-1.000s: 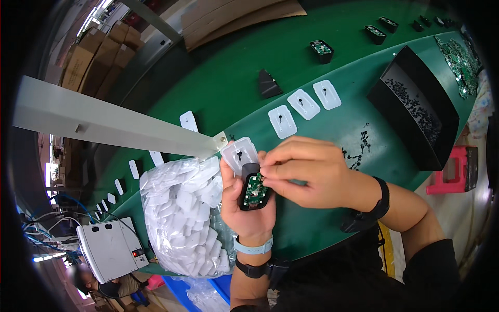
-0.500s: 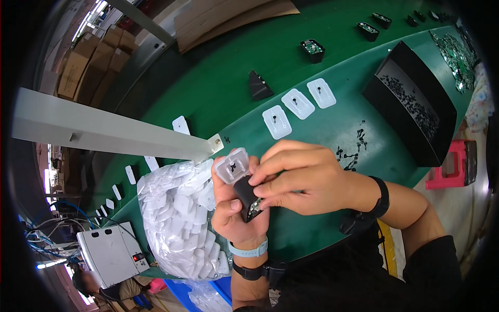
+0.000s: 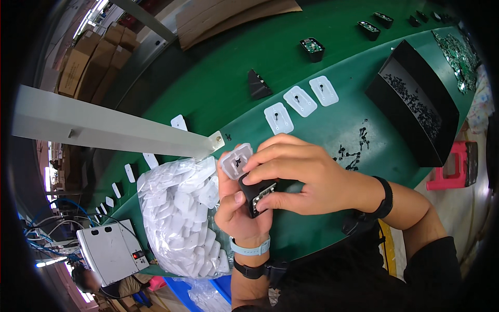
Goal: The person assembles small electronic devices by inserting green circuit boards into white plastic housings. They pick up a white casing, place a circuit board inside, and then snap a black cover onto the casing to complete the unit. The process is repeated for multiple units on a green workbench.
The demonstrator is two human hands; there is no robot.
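My left hand (image 3: 235, 216) is closed around a black plastic housing (image 3: 254, 188) and a translucent white cover (image 3: 228, 167) with a small black part inside. The cover sits at the fingertips, just beyond the housing. Electronic parts show in the housing's open side, which faces right. My right hand (image 3: 306, 174) grips the same housing, fingers over its top and thumb at the open side. Three more white covers (image 3: 279, 118) lie on the green table ahead, each with a small black part on it.
A clear bag of white covers (image 3: 179, 218) lies to the left, below a metal post (image 3: 114, 129). At right stand a black bin of small black parts (image 3: 416, 106) and a heap of circuit boards (image 3: 455, 54). Black housings (image 3: 312, 49) rest along the far green surface.
The black housing has turned in my hands, showing more of its open side. My right thumb has shifted along that side. The held cover has moved slightly up and right.
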